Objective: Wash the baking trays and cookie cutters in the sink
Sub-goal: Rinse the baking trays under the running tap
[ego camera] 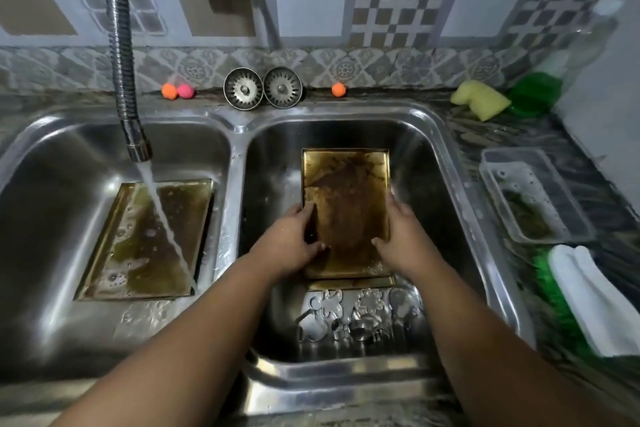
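Cookie cutters (pixel 360 319) lie at the near end of the right basin (pixel 436 191). Just beyond, left hand (pixel 294 239) and right hand (pixel 403 234) each grip a side edge of the stained baking tray (pixel 346 198), seemingly to lift it. Rinsing calls for the far-left tap (pixel 138 146), running over the second tray (pixel 117 253).

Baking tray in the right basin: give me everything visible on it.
The baking tray is a rectangular, shallow, gold-toned metal pan with a low raised rim, its floor covered in dark brown stains. It lies roughly flat, lengthwise, in the right sink basin. The left hand grips its left edge, the right hand its right edge. Cookie cutters lie by its near end.
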